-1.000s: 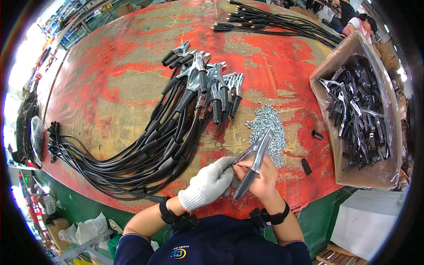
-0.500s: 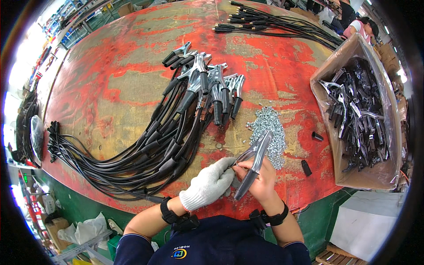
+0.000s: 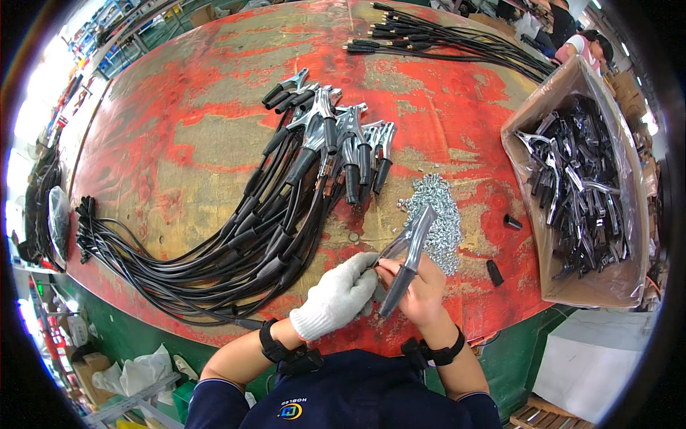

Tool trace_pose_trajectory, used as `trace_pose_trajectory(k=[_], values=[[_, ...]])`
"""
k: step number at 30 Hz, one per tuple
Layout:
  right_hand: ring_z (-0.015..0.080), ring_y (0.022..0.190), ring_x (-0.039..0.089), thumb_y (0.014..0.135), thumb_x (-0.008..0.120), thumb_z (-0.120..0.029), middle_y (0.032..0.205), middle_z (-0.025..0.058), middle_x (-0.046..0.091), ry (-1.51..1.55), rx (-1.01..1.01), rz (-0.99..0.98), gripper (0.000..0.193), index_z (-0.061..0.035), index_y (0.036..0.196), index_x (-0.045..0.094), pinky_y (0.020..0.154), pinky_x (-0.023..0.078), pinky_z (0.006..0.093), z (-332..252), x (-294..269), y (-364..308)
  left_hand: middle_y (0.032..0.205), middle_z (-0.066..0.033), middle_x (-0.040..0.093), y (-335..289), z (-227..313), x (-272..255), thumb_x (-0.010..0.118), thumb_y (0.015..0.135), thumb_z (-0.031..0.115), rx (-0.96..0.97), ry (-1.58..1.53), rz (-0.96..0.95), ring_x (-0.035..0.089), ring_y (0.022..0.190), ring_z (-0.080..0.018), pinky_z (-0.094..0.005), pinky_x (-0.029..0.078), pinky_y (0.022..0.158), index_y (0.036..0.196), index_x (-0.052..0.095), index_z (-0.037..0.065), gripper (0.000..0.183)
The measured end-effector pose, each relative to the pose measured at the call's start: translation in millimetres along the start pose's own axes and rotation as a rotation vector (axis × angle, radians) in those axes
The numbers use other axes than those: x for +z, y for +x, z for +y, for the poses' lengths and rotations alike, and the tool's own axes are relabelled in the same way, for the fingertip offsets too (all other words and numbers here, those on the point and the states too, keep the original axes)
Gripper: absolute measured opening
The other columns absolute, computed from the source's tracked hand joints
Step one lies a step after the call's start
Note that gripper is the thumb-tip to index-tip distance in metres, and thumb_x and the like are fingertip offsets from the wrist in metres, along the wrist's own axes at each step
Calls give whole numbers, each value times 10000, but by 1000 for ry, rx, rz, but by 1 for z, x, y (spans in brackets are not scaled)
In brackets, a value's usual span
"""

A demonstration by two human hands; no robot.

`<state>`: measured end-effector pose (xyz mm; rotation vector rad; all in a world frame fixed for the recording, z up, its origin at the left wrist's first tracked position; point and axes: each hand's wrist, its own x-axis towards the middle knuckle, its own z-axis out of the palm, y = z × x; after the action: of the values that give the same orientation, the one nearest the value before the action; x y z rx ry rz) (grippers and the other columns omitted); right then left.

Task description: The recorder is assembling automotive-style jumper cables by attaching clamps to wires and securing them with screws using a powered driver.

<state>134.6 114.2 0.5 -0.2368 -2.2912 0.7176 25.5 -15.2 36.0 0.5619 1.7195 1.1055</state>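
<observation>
A silver metal clamp (image 3: 421,232) with a black handle sleeve (image 3: 397,293) is held between my two hands, jaws pointing away from me. My left hand (image 3: 339,297), in a white knitted glove, is closed on the clamp's left arm. Bare, my right hand (image 3: 424,292) has its thumb and finger pinched close to the left fingertips, with the sleeved arm lying across it. Whatever small part sits between the fingertips is hidden. Just beyond the hands lies a heap of small silver screws (image 3: 444,232), partly covered by the clamp's jaws.
Black cables (image 3: 214,250) curve across the left of the worn red table (image 3: 179,93), with several clamps (image 3: 325,129) at their far ends. A lined cardboard box (image 3: 632,275) of clamps stands right. Two black sleeves (image 3: 494,272) lie nearby. More cables (image 3: 429,39) lie at the back.
The clamp has tilted slightly and shifted a little toward me and left. Both hands keep their hold, the left glove edging up slightly.
</observation>
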Motion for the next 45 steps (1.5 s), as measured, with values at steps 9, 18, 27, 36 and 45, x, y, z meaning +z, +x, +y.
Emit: trace_pose_trajectory(k=[9,18,27,36,45], values=[[216,634,603,677,788,11,793,75,632,48,7,34,253,-49,911,714,554,477,311,-1,0,-1,821,-90,671,0,3,0,459,946,152,11,15,2,616,591,-122,-280,509,577,1275,485,10,360],[217,642,596,660,807,6,762,76,616,24,46,-11,281,-44,922,719,553,467,307,1,1,2,811,-97,676,1,4,-1,462,939,147,21,2,20,615,585,-127,-290,507,579,1259,494,11,349],[213,630,612,680,810,-25,783,71,632,105,81,40,261,-60,913,699,539,477,313,2,5,3,878,-102,649,1,9,-2,503,929,193,-79,-47,0,631,740,-142,-291,509,704,1253,536,41,359],[190,599,591,666,787,20,755,81,628,76,21,2,247,-29,888,691,516,462,278,3,1,11,840,-84,641,2,12,-3,496,935,174,-67,-30,6,630,694,-121,-281,511,655,1251,536,36,347],[149,646,603,680,793,7,760,59,627,255,284,-39,221,-36,871,691,567,479,255,-1,1,6,824,-78,641,3,9,-3,494,937,156,-69,-87,-30,626,643,-109,-276,515,619,1249,535,32,339]])
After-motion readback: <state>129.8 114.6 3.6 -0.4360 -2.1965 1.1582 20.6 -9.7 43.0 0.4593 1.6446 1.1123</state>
